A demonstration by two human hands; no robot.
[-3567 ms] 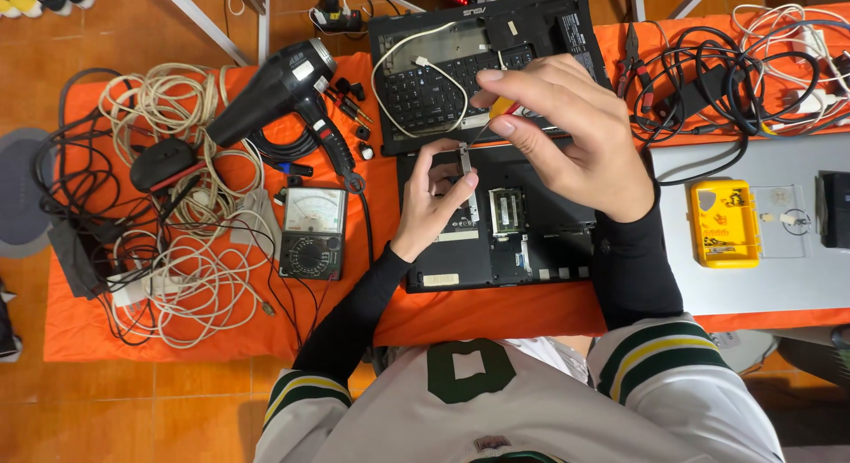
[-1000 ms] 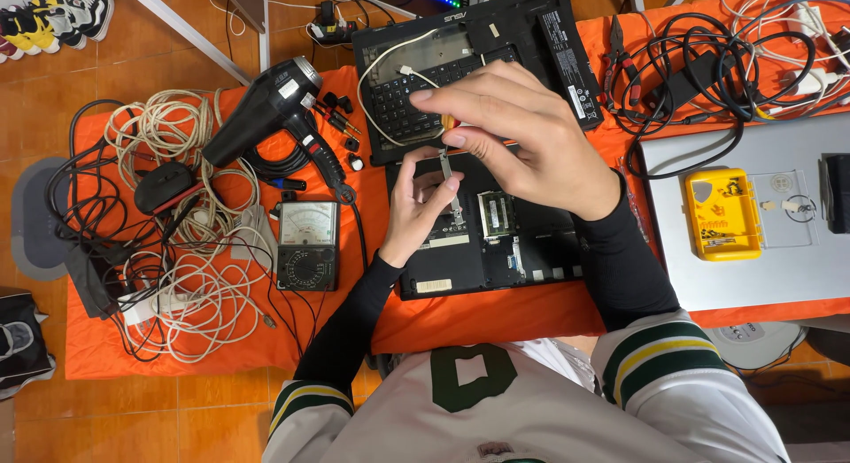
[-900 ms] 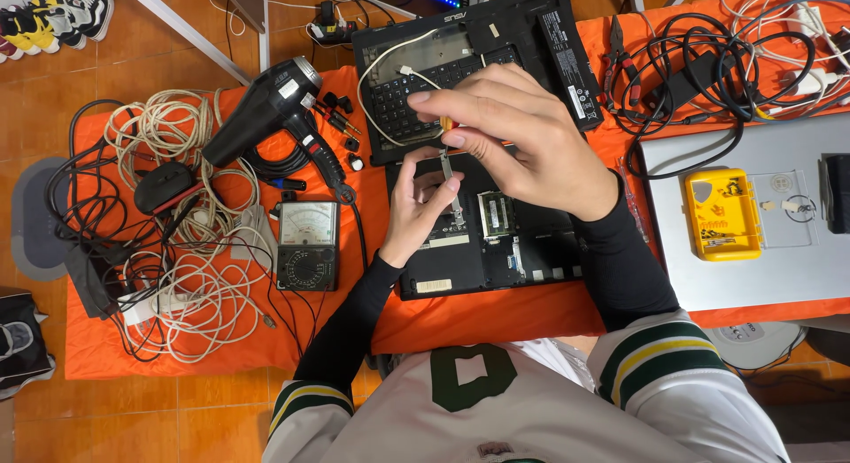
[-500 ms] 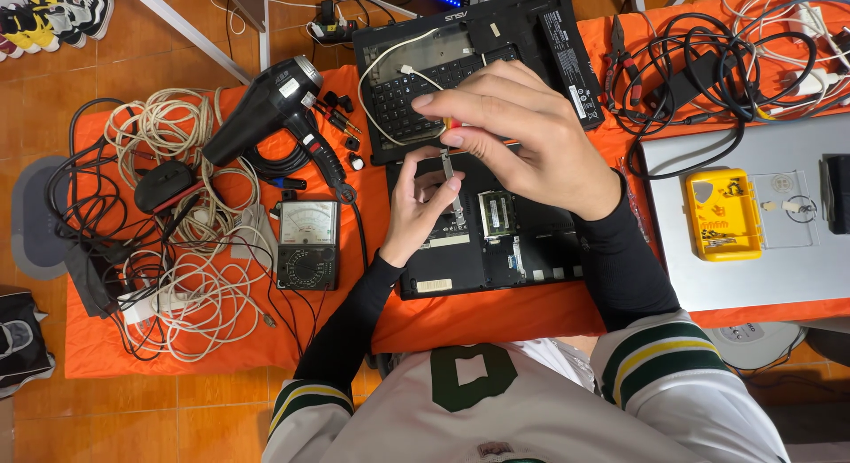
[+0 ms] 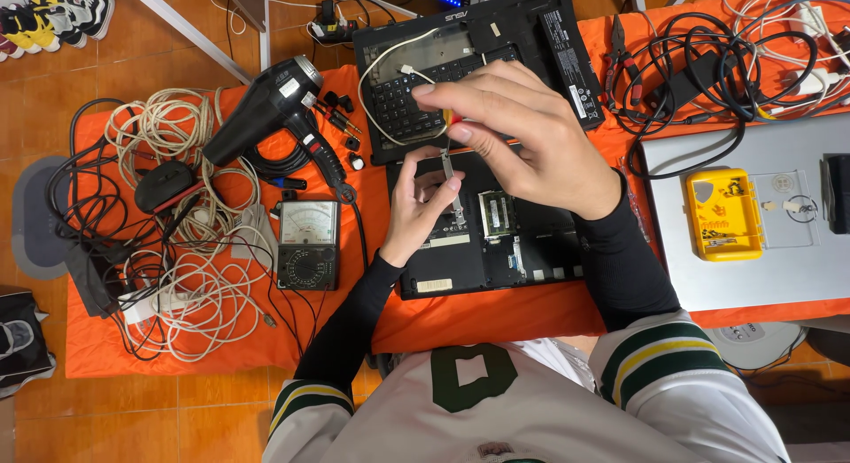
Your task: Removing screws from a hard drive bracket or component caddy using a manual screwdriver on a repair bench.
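While my left hand steadied the screwdriver tip over the opened laptop, my right hand held a closed grip on its handle

White labels on the opened black laptop; yellow case at right

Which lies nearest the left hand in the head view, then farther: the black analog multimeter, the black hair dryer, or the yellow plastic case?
From the left hand:
1. Black analog multimeter, just to its left on the orange cloth.
2. Black hair dryer, up and left.
3. Yellow plastic case, far right on the silver laptop lid.
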